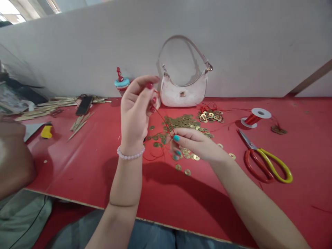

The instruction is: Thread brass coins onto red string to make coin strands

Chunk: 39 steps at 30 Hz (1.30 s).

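1. Cord [163, 120], thin and red, is stretched on a slant above the middle of the table [85, 173], between two hands.
2. The left hand [137, 107], raised higher, has its fingertips drawn together on the cord's upper part; its nails are red, and a pale bead bracelet [131, 156] circles the wrist.
3. The right hand [193, 142] pinches the lower part between thumb and forefinger, its nails turquoise.
4. Below and behind the hands lie many loose brass-coloured coins [181, 121] with holes in them — heaped toward the back, scattered toward the front.
5. Just right of the heap sits a cluster of coins with red cord [211, 116]. Farther right are a white spool wound with red [261, 113], a smaller coin bundle [279, 129] and scissors [253, 146], handles red and yellow, blades slightly parted.
6. At the back, a pale handbag [181, 96] stands against the wall [90, 52], with a blue-lidded cup [121, 83] to its left.
7. On the left are thin wooden strips [52, 108], a dark phone [84, 105], a yellow-handled tool [47, 131] and part of another person [15, 155].
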Motion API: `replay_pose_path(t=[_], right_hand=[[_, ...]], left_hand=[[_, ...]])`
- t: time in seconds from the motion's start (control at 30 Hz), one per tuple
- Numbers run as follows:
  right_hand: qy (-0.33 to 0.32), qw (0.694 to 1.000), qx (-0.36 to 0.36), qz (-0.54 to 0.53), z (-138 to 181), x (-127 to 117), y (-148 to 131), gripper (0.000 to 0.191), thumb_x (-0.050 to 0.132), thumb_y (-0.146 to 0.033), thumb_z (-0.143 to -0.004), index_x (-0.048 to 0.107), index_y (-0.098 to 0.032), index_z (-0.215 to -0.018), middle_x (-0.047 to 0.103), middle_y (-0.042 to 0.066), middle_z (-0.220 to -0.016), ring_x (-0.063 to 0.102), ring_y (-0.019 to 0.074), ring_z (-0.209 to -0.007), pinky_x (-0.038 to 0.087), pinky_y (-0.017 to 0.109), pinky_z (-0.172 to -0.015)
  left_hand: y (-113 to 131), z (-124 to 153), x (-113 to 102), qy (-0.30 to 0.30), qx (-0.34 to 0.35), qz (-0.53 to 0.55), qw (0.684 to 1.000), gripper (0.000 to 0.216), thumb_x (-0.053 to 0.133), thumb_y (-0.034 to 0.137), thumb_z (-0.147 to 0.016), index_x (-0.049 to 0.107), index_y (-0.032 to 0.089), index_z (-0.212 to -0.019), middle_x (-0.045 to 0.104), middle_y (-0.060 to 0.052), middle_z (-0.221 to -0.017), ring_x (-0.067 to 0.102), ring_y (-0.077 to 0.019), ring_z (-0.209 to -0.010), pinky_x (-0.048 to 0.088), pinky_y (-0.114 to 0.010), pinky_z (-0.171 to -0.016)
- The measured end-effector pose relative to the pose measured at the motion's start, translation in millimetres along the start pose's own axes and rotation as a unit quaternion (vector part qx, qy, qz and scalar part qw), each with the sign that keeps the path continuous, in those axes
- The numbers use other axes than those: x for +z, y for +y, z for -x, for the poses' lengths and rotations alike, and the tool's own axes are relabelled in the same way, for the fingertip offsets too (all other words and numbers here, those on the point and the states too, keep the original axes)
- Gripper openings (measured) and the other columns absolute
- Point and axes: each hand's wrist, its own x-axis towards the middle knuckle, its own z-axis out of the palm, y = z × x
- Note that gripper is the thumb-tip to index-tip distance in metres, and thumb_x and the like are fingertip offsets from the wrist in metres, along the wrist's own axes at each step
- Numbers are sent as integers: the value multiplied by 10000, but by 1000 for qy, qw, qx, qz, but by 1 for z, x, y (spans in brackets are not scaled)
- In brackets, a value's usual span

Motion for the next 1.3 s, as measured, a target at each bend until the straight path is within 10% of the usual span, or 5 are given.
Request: replay_pose_path(t=[0.17, 0.4, 0.77, 1.3], right_hand=[[155, 987, -30, 2, 3, -23, -2, 201, 480, -349, -833, 552, -167, -787, 366, -56, -540, 340, 53, -453, 292, 195, -430], [296, 953, -53, 18, 0, -48, 4, 105, 531, -264, -751, 566, -175, -708, 300, -65, -487, 306, 60, -423, 270, 210, -418], [281, 907, 45, 310, 41, -84, 76, 286, 482, -387, -770, 621, -146, -836, 594, 25, -664, 510, 126, -578, 393, 242, -528], [227, 841, 45, 490, 80, -80, 101, 209, 418, -248, -804, 604, -200, -887, 662, 73, -895, 600, 207, -819, 448, 331, -742]], left_hand=[[-2, -13, -22, 116, 14, 6, 993, 92, 472, 193, -818, 553, 238, -822, 439, 35, -621, 399, -50, -494, 314, -171, -458], [-24, -18, -23, 119, 46, -58, 990, 231, 497, 58, -749, 560, 230, -890, 506, 23, -730, 505, -59, -630, 403, -176, -590], [-85, -5, -55, 126, -158, -50, 978, 59, 483, 118, -739, 492, 167, -771, 252, 93, -476, 202, -18, -340, 131, -147, -333], [-122, 60, -119, 131, -239, 23, 962, 159, 547, 145, -662, 528, 152, -820, 396, 50, -561, 256, -10, -393, 167, -141, -363]])
